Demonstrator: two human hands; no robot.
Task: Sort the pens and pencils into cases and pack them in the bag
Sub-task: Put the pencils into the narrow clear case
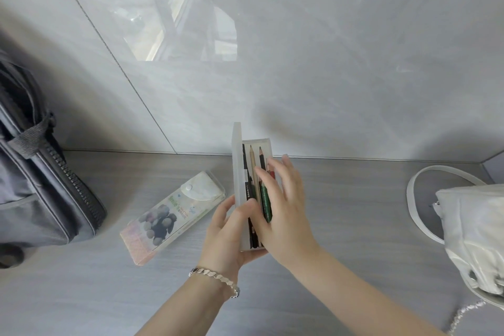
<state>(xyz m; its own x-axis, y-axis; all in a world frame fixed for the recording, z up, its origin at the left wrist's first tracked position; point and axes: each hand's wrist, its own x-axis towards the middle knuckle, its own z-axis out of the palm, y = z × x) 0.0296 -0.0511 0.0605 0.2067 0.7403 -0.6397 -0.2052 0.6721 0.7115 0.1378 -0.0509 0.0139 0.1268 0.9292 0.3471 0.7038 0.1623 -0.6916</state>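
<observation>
A translucent white pencil case stands open in the middle of the counter, its lid raised on the left side. Several pencils, black, tan, green and red, lie inside it. My left hand grips the near end of the case from below, thumb on the lid. My right hand lies flat over the pencils with straight, spread fingers. A second, printed case with a snap flap lies shut on the counter to the left. A grey zippered bag stands at the far left.
A white handbag with a strap and chain sits at the right edge of the grey wood-grain counter. A glossy tiled wall rises directly behind the counter.
</observation>
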